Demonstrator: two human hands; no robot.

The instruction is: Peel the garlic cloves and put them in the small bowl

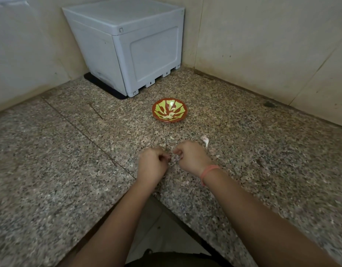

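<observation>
In the head view, the left grip (pixel 152 164) and right grip (pixel 191 158) are clenched side by side low over the speckled tabletop (pixel 262 151), fingertips nearly meeting; whether they pinch a clove I cannot tell. A pale garlic piece (pixel 205 140) lies just at 1 o'clock of the right grip, untouched. The small bowl (pixel 160 105), holding pale bits, sits apart at 12 o'clock.

Curled left hand (pixel 152 165), right hand (pixel 192 158) – small bowl (pixel 169 121) beyond.
</observation>
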